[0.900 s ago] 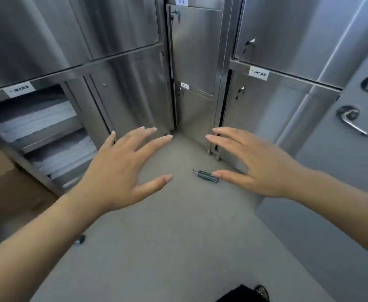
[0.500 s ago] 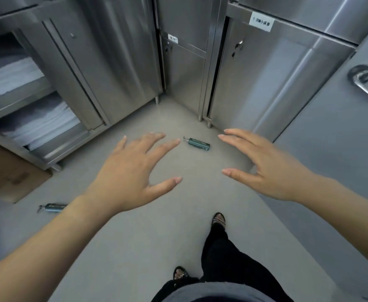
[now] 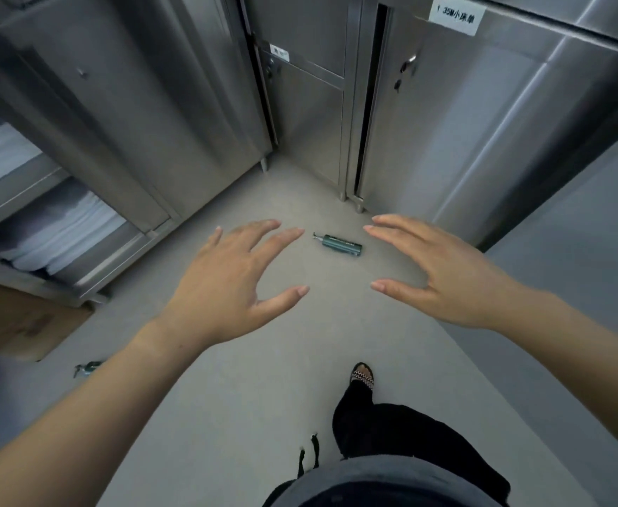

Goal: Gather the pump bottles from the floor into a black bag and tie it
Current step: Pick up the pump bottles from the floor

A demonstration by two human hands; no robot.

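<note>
A dark green pump bottle [image 3: 339, 244] lies on its side on the grey floor near the steel cabinets. My left hand [image 3: 234, 276] and my right hand [image 3: 435, 268] hover spread out on either side of it, fingers straight, holding nothing. A second pump bottle [image 3: 87, 368] lies on the floor at the left, partly hidden behind my left forearm. No black bag is in view.
Steel cabinets [image 3: 175, 104] ring the corner; open shelves at the left hold stacked white linen [image 3: 66, 232]. A flat piece of cardboard [image 3: 18, 323] lies at the left. A grey door [image 3: 574, 268] stands at the right. My leg and sandalled foot [image 3: 364, 376] are below.
The view has tilted further down and I have stepped closer. The bottle now lies between my two open hands. The second bottle slid behind my left forearm.
</note>
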